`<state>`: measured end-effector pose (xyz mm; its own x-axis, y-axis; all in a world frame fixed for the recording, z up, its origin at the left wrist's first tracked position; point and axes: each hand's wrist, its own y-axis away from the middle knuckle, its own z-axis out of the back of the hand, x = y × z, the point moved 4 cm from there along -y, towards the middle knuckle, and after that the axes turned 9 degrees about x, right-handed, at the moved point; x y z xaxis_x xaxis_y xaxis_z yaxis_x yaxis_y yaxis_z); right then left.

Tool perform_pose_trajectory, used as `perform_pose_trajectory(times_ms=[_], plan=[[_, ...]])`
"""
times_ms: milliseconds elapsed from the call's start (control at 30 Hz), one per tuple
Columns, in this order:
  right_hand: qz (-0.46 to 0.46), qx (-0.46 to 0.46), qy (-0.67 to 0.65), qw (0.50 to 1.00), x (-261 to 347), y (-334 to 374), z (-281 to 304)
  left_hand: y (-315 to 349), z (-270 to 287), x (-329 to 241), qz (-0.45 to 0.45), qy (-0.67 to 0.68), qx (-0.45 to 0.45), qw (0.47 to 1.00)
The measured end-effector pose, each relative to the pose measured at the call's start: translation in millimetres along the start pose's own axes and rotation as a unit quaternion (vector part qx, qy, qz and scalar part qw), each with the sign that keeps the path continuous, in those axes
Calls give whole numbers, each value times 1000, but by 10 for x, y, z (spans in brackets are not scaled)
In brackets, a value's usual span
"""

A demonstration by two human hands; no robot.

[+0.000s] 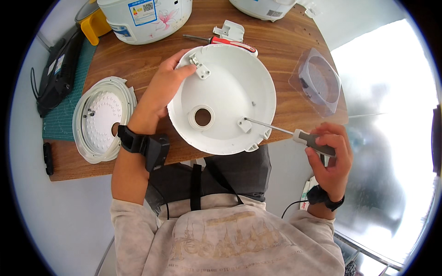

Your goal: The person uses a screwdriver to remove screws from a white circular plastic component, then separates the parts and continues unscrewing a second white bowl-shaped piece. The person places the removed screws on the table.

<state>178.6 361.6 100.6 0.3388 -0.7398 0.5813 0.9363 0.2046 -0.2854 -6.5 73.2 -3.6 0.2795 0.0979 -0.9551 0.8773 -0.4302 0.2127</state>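
Observation:
A round white plastic cover [225,94], its hollow side facing up, lies across the table's front edge. My left hand [172,83] grips its upper left rim, the thumb resting by a small white bracket [201,70] inside. My right hand [332,154] is closed round the grey and white handle of a screwdriver [317,141]. The screwdriver's tip meets a small white tab [244,125] at the cover's lower right. One loose small screw [253,104] seems to lie on the inner surface. A round hole with a raised collar [201,118] sits at the lower left.
A white ring-edged lid [103,119] with small screws lies at left on the wooden table [285,69]. Behind are a red-handled screwdriver [232,44], a white bracket [230,31] and white rice cookers [142,20]. A clear plastic tray [320,83] stands at right.

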Motion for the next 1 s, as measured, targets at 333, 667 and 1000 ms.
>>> perform_pose_trajectory(times_ms=[333, 667, 1000], plan=[[51, -11, -15, 999, 208, -430, 13, -21, 13, -13, -10, -2, 12, 1000], [-102, -12, 131, 986, 244, -519, 85, 44, -47, -92, -22, -18, 6, 1000], [-131, -8, 83, 988, 185, -467, 57, 47, -54, -117, -30, -35, -6, 999]])
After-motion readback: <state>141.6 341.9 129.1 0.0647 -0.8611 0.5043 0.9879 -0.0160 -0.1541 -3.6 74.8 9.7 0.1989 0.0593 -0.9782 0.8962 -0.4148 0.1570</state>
